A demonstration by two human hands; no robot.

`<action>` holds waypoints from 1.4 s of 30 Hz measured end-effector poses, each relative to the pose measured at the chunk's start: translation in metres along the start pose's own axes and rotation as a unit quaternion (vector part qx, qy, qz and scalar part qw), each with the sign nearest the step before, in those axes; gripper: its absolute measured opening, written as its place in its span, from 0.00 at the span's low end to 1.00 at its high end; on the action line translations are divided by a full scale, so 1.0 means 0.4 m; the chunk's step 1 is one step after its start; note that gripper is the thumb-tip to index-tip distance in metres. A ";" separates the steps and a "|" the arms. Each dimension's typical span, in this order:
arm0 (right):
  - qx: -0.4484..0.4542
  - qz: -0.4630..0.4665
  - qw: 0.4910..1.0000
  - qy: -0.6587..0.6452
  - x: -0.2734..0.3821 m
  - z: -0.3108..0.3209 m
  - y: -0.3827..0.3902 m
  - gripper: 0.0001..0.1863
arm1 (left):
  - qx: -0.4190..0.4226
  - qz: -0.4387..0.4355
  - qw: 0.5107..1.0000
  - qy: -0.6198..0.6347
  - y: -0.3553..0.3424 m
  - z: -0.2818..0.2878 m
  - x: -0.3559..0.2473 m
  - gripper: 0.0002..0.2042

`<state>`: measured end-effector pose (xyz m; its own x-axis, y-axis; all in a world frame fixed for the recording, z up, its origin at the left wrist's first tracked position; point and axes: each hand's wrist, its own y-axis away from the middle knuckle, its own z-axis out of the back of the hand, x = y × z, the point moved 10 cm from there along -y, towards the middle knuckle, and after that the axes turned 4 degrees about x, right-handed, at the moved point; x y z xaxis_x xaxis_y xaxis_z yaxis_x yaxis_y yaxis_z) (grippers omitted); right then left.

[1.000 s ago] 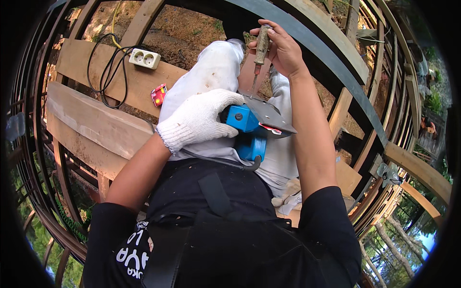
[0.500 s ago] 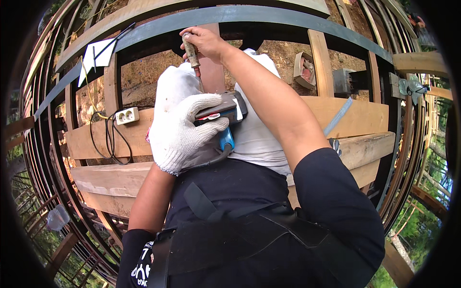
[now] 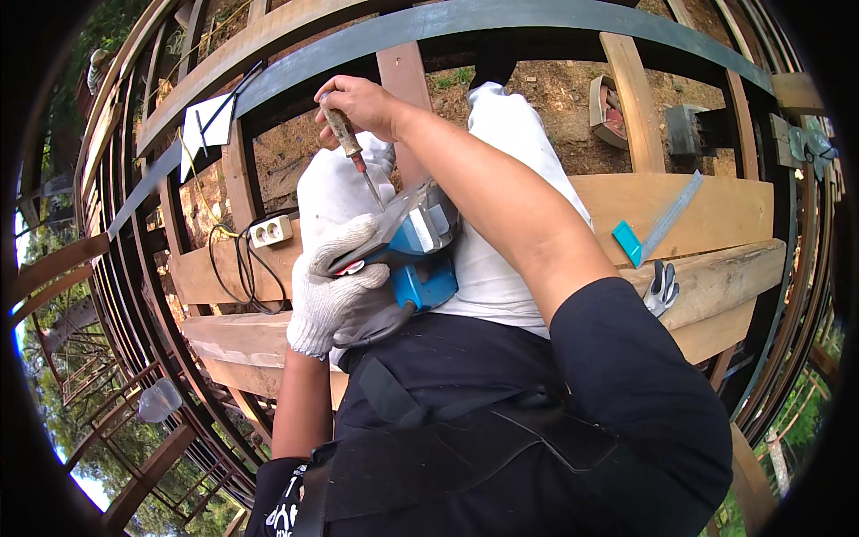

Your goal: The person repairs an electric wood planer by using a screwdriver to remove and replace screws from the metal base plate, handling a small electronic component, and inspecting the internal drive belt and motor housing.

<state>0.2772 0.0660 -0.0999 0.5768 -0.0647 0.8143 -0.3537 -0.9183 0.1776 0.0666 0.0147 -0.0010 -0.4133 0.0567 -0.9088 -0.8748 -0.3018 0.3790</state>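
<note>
On my lap lies a blue and grey corded power tool point(image 3: 428, 282) that looks like an electric planer, tilted onto its side. My left hand point(image 3: 327, 295), in a white knit glove, is closed around its near left part. My bare right hand point(image 3: 365, 100) grips a screwdriver point(image 3: 341, 132) with a worn handle and a red collar. The screwdriver's shaft slants down toward the tool's upper left edge; whether the tip touches is hard to tell. The tool's grey cord curves under my left wrist.
Wooden planks point(image 3: 725, 199) lie across my seat. On the right are a try square point(image 3: 628, 243) with a teal handle and a grey glove point(image 3: 662, 291). A white socket block point(image 3: 271, 232) with black cable sits left. Ahead runs a long grey metal beam point(image 3: 537, 25) over open ground.
The power tool has rolled in my left hand, showing more of its blue body. My right hand and screwdriver have shifted slightly left and down. The whole view has swung, baring the try square's handle.
</note>
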 end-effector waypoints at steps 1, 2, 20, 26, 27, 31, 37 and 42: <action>0.003 -0.001 1.000 -0.003 -0.006 0.000 -0.006 0.13 | 0.006 0.001 1.000 0.000 -0.003 0.001 0.000 0.32; 0.003 -0.008 1.000 0.003 -0.014 0.001 -0.011 0.14 | 0.003 0.004 1.000 -0.002 -0.006 0.003 0.000 0.32; -0.110 0.237 0.965 -0.030 0.392 -0.029 0.480 0.09 | 0.036 -0.071 0.997 0.003 -0.153 0.102 -0.033 0.23; -0.136 0.094 0.983 0.073 0.286 -0.110 0.584 0.14 | 0.114 -0.071 0.991 0.004 -0.180 0.114 -0.093 0.19; -0.151 0.017 0.980 0.127 0.241 -0.106 0.578 0.17 | 0.109 -0.078 0.991 0.008 -0.181 0.120 -0.103 0.19; -0.143 0.144 0.869 0.450 0.204 -0.154 0.537 0.35 | 0.123 -0.080 0.987 -0.073 -0.179 0.101 -0.111 0.20; -0.134 0.100 0.849 0.502 0.149 -0.217 0.497 0.26 | -0.074 -0.329 0.861 -0.380 -0.055 0.087 -0.254 0.23; -0.137 0.115 0.844 0.506 0.167 -0.228 0.528 0.24 | -0.050 -0.010 0.995 -0.081 0.049 0.108 -0.051 0.23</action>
<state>0.1739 -0.0966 0.0427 -0.4059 0.2655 0.8745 -0.6072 -0.7935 -0.0409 0.0470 0.0488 0.0326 -0.4377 0.2137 -0.8734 -0.8575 -0.3912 0.3340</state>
